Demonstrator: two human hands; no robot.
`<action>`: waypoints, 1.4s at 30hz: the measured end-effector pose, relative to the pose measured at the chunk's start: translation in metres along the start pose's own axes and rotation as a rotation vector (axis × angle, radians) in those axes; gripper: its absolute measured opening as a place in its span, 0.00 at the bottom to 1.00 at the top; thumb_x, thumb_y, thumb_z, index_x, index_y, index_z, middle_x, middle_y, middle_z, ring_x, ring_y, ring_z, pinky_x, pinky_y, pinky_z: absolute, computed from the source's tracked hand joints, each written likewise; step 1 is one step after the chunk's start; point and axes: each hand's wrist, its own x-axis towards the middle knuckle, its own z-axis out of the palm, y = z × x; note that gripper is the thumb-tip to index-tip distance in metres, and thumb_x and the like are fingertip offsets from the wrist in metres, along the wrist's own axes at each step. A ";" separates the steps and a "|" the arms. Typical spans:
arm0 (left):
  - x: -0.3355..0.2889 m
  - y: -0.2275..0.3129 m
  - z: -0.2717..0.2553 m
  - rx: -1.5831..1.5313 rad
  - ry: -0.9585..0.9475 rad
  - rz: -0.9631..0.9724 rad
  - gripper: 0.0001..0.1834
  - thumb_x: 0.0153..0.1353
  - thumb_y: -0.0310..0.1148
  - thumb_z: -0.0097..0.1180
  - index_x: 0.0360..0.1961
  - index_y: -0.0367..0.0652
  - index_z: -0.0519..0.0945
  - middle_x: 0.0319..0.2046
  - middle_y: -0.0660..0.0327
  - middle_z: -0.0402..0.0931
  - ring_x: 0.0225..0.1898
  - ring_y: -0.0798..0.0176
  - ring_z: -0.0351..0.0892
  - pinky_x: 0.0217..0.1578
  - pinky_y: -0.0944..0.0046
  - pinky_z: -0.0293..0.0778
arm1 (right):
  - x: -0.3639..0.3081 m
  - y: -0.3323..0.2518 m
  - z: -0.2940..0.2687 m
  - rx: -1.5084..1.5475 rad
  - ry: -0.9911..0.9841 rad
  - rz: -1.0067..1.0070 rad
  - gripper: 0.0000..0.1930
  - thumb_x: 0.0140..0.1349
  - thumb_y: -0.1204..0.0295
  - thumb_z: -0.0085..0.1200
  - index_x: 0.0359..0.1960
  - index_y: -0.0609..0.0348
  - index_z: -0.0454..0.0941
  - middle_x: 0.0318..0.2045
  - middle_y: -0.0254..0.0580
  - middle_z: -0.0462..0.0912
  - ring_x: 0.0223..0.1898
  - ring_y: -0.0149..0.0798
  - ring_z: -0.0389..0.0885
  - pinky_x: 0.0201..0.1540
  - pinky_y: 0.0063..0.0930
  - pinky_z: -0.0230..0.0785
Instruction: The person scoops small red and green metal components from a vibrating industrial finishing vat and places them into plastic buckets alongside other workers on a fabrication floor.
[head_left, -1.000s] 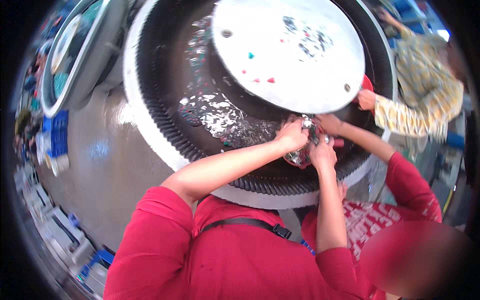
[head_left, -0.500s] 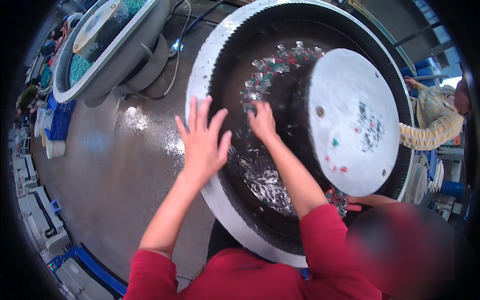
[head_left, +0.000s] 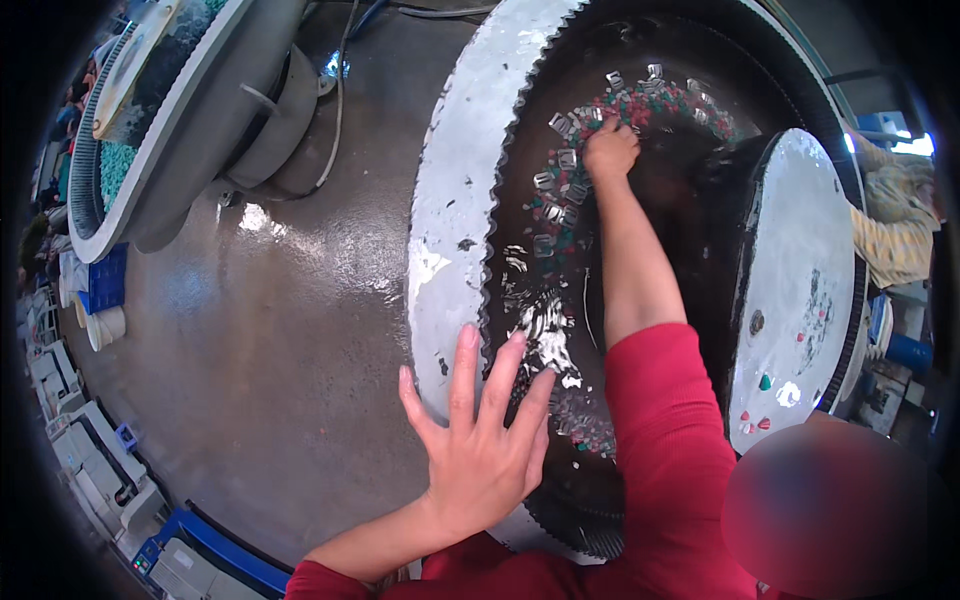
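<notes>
A big round tub with a pale grey rim (head_left: 455, 190) and a dark ribbed lining fills the right half. Wet red and green tumbling stones (head_left: 650, 105) lie in a curved band inside it, mixed with small shiny square metal pieces (head_left: 567, 160). My right hand (head_left: 612, 152) reaches to the far part of this band, fingers bent down among the stones. Its fingertips are partly hidden, and whatever they grip does not show. Spread wide, my left hand (head_left: 482, 455) is over the near left rim, palm down, holding nothing.
A pale round lid (head_left: 795, 280) caps the tub's central hub, with a few stones on it. Beyond the right rim shows another person's yellow checked sleeve (head_left: 880, 240). A second tub (head_left: 190, 130) with teal stones, a blue crate (head_left: 108, 280) and grey machines (head_left: 100, 450) line the left.
My right hand has moved farther along the band of stones. In the picture my left hand sits lower and more to the right, still spread. The view has shifted.
</notes>
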 end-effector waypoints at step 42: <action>0.002 0.004 0.000 0.003 -0.044 -0.044 0.17 0.46 0.37 0.53 0.41 0.57 0.76 0.56 0.61 0.60 0.62 0.45 0.48 0.52 0.30 0.33 | 0.020 -0.021 -0.012 0.104 -0.236 -0.059 0.17 0.58 0.68 0.38 0.48 0.61 0.59 0.54 0.56 0.59 0.47 0.55 0.71 0.49 0.40 0.65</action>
